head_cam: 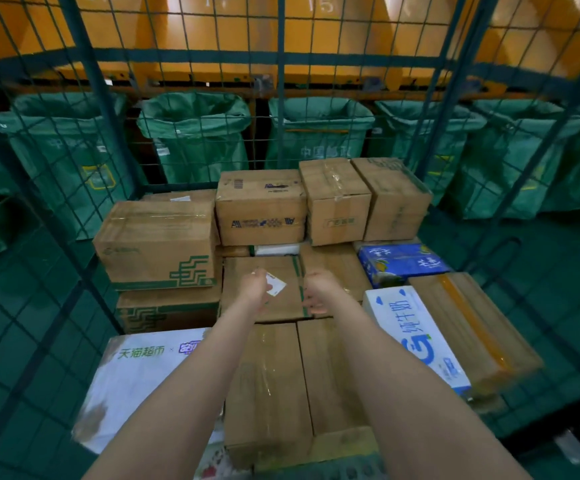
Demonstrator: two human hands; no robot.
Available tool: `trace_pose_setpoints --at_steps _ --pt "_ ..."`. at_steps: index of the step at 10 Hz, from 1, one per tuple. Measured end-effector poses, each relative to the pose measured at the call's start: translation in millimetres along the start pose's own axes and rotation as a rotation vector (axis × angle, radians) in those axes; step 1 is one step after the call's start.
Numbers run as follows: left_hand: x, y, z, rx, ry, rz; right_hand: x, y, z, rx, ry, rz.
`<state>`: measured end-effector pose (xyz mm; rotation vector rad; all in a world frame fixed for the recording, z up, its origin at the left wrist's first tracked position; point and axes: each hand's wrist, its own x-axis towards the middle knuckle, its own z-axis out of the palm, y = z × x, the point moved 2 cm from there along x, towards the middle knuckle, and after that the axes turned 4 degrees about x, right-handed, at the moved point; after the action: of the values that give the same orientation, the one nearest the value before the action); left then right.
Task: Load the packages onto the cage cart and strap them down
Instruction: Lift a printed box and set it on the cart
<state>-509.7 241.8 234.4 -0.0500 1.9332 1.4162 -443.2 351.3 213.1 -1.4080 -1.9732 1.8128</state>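
Two bare forearms are stretched over the packed cage cart [86, 64]. A white package [136, 375] lies at left. The left hand [255, 289] is set on a labelled brown box [281, 306] mid-stack, its grip not discernible. The right hand [318, 292] is curled round that box's right edge, beside a milk carton [416, 334].

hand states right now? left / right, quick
Left hand: on top of the cardboard box, by its white label; grip cannot be told.
Right hand: fingers curled round the box's right edge, holding it.
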Motion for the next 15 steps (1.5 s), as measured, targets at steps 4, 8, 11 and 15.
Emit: trace_pose_setpoints --at_steps 4,8,11,15 --pt "-42.0 -30.5 78.2 0.235 -0.278 0.000 -49.8 67.9 -89.8 0.206 0.236 0.144" --pt "-103.4 -80.6 98.1 0.335 -0.530 0.002 -122.6 152.8 -74.5 0.424 0.468 0.299" --pt "-129.5 -140.7 118.2 0.613 -0.654 0.069 -181.3 221.0 -64.1 0.662 0.607 0.382" --pt "-266.8 -233.4 220.4 0.784 -0.896 0.098 -320.3 334.5 -162.4 0.779 0.817 0.392"
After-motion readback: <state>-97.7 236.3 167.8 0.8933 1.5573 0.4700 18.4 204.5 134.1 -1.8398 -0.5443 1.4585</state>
